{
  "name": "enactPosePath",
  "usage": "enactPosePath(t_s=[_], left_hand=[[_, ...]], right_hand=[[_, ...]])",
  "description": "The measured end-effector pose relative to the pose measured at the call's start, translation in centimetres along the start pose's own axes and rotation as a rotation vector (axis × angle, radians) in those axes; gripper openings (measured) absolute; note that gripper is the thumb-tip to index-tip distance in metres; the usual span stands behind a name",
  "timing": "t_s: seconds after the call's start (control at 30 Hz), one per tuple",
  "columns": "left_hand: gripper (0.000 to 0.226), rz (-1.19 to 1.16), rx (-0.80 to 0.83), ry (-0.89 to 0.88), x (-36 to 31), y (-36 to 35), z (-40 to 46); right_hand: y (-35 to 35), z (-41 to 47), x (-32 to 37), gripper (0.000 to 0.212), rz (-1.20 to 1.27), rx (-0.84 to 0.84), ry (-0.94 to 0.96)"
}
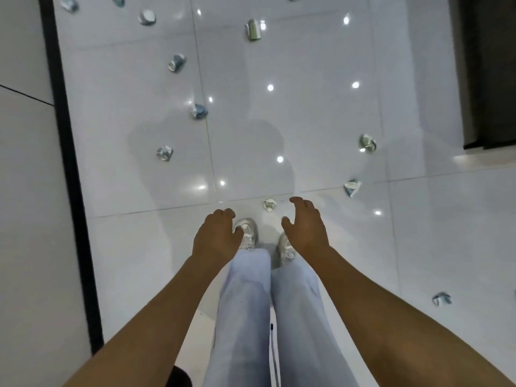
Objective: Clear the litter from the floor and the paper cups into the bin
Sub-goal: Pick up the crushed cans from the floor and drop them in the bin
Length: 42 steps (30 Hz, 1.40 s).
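Several crumpled paper cups and scraps lie scattered on the glossy white tiled floor. A small crumpled scrap lies just beyond my shoes, between my two hands. My left hand hangs over my left shoe with fingers curled loosely, holding nothing. My right hand is spread open, empty, just right of the scrap and above it. More crushed cups lie at the right, at the left, and farther off. No bin is in view.
A white wall with a black skirting strip runs down the left side. A dark cabinet or doorway stands at the upper right. Another crushed cup lies at the lower right. My legs in pale trousers fill the bottom centre.
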State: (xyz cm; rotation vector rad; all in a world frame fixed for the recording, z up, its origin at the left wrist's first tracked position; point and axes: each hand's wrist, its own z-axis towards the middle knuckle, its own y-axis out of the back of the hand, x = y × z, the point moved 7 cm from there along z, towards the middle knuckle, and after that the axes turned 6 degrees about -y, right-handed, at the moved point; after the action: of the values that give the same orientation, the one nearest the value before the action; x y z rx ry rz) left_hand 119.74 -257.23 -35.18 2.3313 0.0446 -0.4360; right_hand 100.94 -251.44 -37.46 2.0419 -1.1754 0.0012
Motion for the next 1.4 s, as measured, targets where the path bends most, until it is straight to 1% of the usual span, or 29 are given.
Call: enactPosePath(t_s=[0.1, 0.23, 0.43, 0.57, 0.63, 0.73, 0.93, 1.1, 1.2, 1.27, 1.4], left_hand=[[0.038, 0.043, -0.007, -0.025, 2.9, -4.3, 5.8], [0.04, 0.013, 0.002, -0.052, 6.3, -10.5, 13.5], [0.04, 0.014, 0.019, -0.076, 11.1, -20.2, 23.4], [0.04, 0.027, 0.047, -0.101, 13.4, -25.4, 27.0], [0.04, 0.019, 0.058, -0.108, 14.4, -27.2, 28.0], [0.041, 0.004, 0.087, -0.103, 15.4, -29.3, 28.8], [0.04, -0.016, 0.108, -0.075, 16.1, -31.0, 29.7], [0.044, 0.013, 0.15, -0.107, 14.5, -30.2, 28.4], [0.05, 0.033, 0.159, -0.151, 12.7, -28.3, 26.6], [0.058, 0.035, 0.153, -0.194, 11.3, -26.5, 24.8], [0.073, -0.015, 0.117, -0.292, 7.6, -22.0, 20.9]], right_hand=[[-5.7, 6.4, -2.0, 0.049, 0.016, 0.001, -0.006], [-13.9, 14.8, -5.7, 0.05, 0.012, 0.009, -0.043], [-25.5, 25.4, -11.8, 0.051, -0.062, 0.015, -0.091], [-30.8, 29.9, -13.9, 0.057, -0.093, -0.023, -0.071], [-32.7, 31.2, -14.4, 0.06, -0.122, -0.06, -0.043], [-35.1, 32.3, -14.7, 0.061, -0.11, -0.07, -0.019], [-36.2, 32.3, -15.3, 0.06, -0.007, -0.131, -0.021], [-34.8, 29.9, -14.7, 0.068, 0.197, -0.029, -0.068], [-32.2, 27.0, -13.4, 0.075, 0.314, 0.028, -0.073], [-29.5, 24.9, -12.2, 0.078, 0.384, 0.056, -0.084], [-23.8, 20.8, -9.8, 0.078, 0.524, 0.165, -0.157]])
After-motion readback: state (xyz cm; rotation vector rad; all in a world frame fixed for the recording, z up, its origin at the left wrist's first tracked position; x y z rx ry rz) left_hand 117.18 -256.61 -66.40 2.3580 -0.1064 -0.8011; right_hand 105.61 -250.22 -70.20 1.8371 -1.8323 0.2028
